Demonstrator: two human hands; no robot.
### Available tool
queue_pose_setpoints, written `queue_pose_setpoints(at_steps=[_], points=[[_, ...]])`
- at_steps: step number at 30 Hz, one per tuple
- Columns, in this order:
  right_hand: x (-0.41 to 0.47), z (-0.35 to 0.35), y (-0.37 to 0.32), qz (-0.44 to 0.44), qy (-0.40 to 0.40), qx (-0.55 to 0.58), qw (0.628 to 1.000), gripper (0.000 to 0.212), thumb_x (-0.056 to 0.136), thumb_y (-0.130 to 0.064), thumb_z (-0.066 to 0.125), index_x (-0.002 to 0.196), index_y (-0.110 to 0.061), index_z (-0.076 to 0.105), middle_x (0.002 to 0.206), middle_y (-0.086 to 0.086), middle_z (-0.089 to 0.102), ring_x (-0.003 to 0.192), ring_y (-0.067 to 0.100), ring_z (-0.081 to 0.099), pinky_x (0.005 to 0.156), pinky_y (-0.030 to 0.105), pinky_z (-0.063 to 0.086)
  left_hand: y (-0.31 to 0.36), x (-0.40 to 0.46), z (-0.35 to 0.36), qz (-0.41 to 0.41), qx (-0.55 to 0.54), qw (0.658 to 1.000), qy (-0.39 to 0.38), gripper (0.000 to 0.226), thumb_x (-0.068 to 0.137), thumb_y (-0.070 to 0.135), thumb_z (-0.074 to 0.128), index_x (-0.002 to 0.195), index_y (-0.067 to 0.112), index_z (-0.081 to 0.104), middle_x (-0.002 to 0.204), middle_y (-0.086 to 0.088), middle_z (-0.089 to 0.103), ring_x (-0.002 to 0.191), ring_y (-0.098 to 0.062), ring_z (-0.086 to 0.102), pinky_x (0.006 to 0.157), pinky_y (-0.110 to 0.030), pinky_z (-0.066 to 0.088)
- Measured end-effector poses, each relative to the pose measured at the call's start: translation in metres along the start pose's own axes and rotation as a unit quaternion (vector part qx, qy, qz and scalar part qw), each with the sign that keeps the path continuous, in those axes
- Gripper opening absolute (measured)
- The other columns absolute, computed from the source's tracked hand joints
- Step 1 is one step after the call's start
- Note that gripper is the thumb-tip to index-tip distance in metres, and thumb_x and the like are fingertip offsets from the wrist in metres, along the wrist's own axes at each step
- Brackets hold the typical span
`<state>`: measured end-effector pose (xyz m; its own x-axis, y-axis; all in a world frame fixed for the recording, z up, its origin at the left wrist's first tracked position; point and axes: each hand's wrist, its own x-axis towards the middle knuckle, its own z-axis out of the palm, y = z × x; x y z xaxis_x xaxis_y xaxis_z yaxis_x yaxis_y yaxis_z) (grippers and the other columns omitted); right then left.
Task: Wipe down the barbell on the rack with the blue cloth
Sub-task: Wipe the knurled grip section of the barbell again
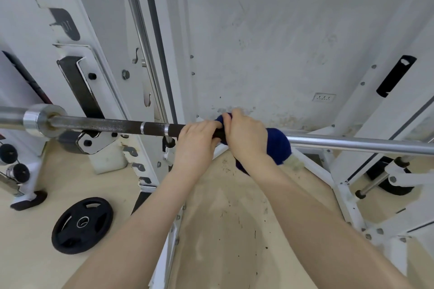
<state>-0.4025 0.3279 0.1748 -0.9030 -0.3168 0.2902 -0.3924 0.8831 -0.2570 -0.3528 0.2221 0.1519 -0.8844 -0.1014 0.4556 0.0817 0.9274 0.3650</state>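
Note:
The barbell (117, 126) lies level across the white rack, its dark knurled shaft running from a chrome collar at the left to a bright steel part at the right. A blue cloth (278, 144) is wrapped round the shaft near the middle. My right hand (246, 138) grips the cloth around the bar from above. My left hand (199, 142) grips the bare shaft just to the left, its fingertips touching the cloth's edge. Most of the cloth is hidden under my right hand.
White rack uprights (150, 61) with hook slots stand behind the bar. A black weight plate (82, 225) lies flat on the beige floor at the lower left. A plate storage stand (16, 166) is at the far left. White frame beams (347, 197) cross at the lower right.

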Motion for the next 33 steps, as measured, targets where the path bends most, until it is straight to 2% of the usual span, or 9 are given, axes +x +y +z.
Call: queue_pose_setpoints(at_steps=[4, 7, 11, 14, 19, 22, 25, 30, 33], points=[[0.005, -0.006, 0.019, -0.006, -0.026, -0.037, 0.999, 0.035, 0.101, -0.034, 0.029, 0.107, -0.006, 0.049, 0.095, 0.013, 0.065, 0.081, 0.032, 0.060, 0.063, 0.034, 0.038, 0.003, 0.001, -0.003, -0.033, -0.038, 0.999, -0.003, 0.026, 0.085, 0.013, 0.061, 0.109, 0.011, 0.053, 0.102, -0.007, 0.063, 0.098, -0.026, 0.053, 0.086, -0.027, 0.031], [0.004, -0.010, 0.026, 0.067, 0.013, -0.053, 0.996, 0.034, 0.101, -0.033, 0.029, 0.103, -0.006, 0.050, 0.093, 0.014, 0.066, 0.084, 0.034, 0.062, 0.062, 0.034, 0.036, 0.002, 0.000, -0.004, -0.034, -0.038, 0.999, -0.010, 0.026, 0.086, 0.014, 0.060, 0.110, 0.011, 0.052, 0.102, -0.007, 0.062, 0.098, -0.026, 0.052, 0.085, -0.028, 0.031], [0.004, -0.004, 0.000, 0.055, 0.003, -0.084, 0.995, 0.027, 0.101, -0.025, 0.032, 0.105, -0.006, 0.051, 0.097, 0.014, 0.064, 0.083, 0.031, 0.061, 0.065, 0.033, 0.037, -0.004, 0.005, -0.007, -0.007, -0.069, 0.995, -0.076, 0.062, 0.088, 0.010, 0.057, 0.141, 0.013, 0.026, 0.125, -0.007, 0.056, 0.112, -0.025, 0.049, 0.092, -0.031, 0.034], [0.008, 0.009, -0.037, 0.023, -0.003, -0.054, 0.998, 0.036, 0.102, -0.033, 0.027, 0.103, -0.008, 0.053, 0.093, 0.010, 0.066, 0.081, 0.029, 0.062, 0.065, 0.032, 0.033, -0.019, 0.004, -0.028, -0.006, -0.086, 0.992, -0.092, 0.078, 0.086, 0.003, 0.056, 0.147, 0.014, 0.008, 0.134, -0.009, 0.045, 0.122, -0.024, 0.042, 0.095, -0.031, 0.035], [0.014, 0.020, -0.068, -0.015, -0.016, -0.016, 1.000, 0.030, 0.101, -0.037, 0.027, 0.096, -0.014, 0.046, 0.080, 0.006, 0.061, 0.063, 0.024, 0.044, 0.062, 0.032, 0.030, -0.066, 0.004, -0.066, -0.016, 0.008, 0.997, -0.081, 0.071, 0.089, 0.011, 0.055, 0.146, 0.016, 0.013, 0.133, -0.006, 0.047, 0.117, -0.024, 0.044, 0.094, -0.037, 0.039], [0.018, 0.016, -0.049, 0.036, 0.004, -0.030, 0.999, 0.034, 0.100, -0.035, 0.027, 0.100, -0.009, 0.049, 0.090, 0.012, 0.066, 0.071, 0.028, 0.054, 0.061, 0.032, 0.033, -0.083, 0.001, -0.072, -0.041, 0.021, 0.994, -0.095, 0.066, 0.088, 0.017, 0.055, 0.144, 0.016, 0.020, 0.138, -0.006, 0.043, 0.124, -0.023, 0.038, 0.101, -0.038, 0.035], [0.011, 0.018, -0.055, 0.069, 0.036, -0.103, 0.992, 0.034, 0.101, -0.031, 0.027, 0.103, -0.006, 0.050, 0.092, 0.013, 0.067, 0.072, 0.028, 0.057, 0.066, 0.034, 0.036, -0.100, -0.007, -0.080, -0.053, 0.061, 0.996, -0.039, 0.061, 0.085, 0.014, 0.055, 0.141, 0.011, 0.029, 0.135, -0.009, 0.046, 0.126, -0.027, 0.035, 0.102, -0.040, 0.033], [0.022, 0.052, -0.139, -0.038, 0.013, -0.064, 0.997, 0.033, 0.101, -0.033, 0.027, 0.101, -0.011, 0.051, 0.090, 0.007, 0.067, 0.076, 0.027, 0.059, 0.069, 0.035, 0.033, -0.125, -0.015, -0.094, -0.049, 0.152, 0.986, -0.050, 0.033, 0.081, 0.007, 0.058, 0.114, 0.005, 0.057, 0.112, -0.014, 0.060, 0.108, -0.036, 0.048, 0.084, -0.044, 0.040], [0.024, 0.063, -0.174, -0.061, 0.024, -0.023, 0.998, 0.037, 0.102, -0.037, 0.026, 0.100, -0.009, 0.051, 0.089, 0.009, 0.069, 0.081, 0.030, 0.063, 0.072, 0.037, 0.036, -0.138, -0.015, -0.095, -0.020, 0.141, 0.989, -0.046, 0.018, 0.074, 0.000, 0.064, 0.092, -0.002, 0.061, 0.090, -0.018, 0.061, 0.086, -0.038, 0.054, 0.067, -0.042, 0.044]])
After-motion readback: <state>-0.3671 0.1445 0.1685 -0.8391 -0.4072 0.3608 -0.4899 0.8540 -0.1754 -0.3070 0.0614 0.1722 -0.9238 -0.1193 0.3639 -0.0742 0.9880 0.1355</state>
